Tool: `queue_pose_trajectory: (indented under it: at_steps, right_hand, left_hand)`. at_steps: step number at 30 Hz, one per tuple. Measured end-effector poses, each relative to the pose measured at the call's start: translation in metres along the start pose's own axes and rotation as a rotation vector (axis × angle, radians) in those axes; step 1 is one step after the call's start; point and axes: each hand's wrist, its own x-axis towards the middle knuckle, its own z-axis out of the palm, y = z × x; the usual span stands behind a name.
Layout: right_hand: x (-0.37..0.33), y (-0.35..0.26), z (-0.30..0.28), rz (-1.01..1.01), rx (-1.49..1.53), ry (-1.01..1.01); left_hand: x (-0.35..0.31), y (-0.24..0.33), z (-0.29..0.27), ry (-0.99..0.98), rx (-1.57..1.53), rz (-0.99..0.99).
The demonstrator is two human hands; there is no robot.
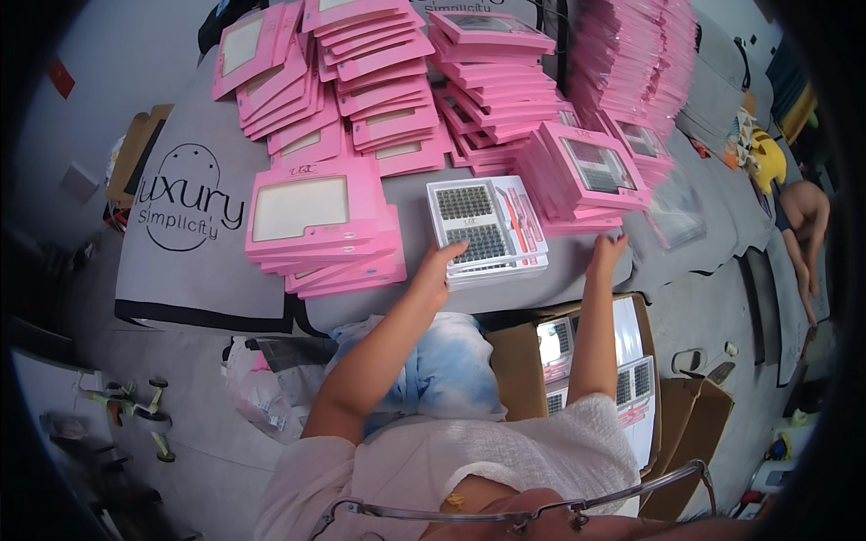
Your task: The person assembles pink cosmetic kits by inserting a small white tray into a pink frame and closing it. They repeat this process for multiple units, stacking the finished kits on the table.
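A white tray of false eyelash clusters (471,242) lies on the grey sofa cover in front of me, with tweezers and pink tubes down its right side. More white tray edges show beneath it, so it seems to top a short stack. My left hand (442,270) grips its near left edge, thumb on top. My right hand (606,252) is off to the right, beside the near edge of a stack of pink window boxes (586,171). Its fingertips look apart, and nothing shows between them. To the left, empty-looking pink window sleeves (302,212) lie in a loose pile.
Tall piles of pink sleeves (374,77) and boxes (492,81) stand at the back, beside a high stack in clear plastic (636,63). A clear bag (675,212) lies right. An open carton (519,365) of trays stands by my lap. Another person (803,225) is far right.
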Motion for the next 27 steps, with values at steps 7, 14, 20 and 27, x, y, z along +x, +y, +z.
queue_pose_trajectory:
  at_steps: [7,14,20,27]
  right_hand:
    - [-0.161,-0.038,-0.016,0.4,0.549,-0.6]
    - [-0.184,-0.096,0.021,0.199,0.342,-0.612]
    - [-0.178,-0.056,-0.025,-0.137,0.246,-0.412]
    - [-0.149,0.052,-0.241,0.03,-0.573,-0.577]
  left_hand:
    - [-0.019,0.033,0.011,-0.024,0.27,-0.094]
    - [0.003,0.031,-0.002,0.012,0.214,0.136]
    - [-0.003,0.031,0.002,-0.045,0.195,0.1]
    - [0.011,0.031,-0.004,-0.059,0.319,0.087]
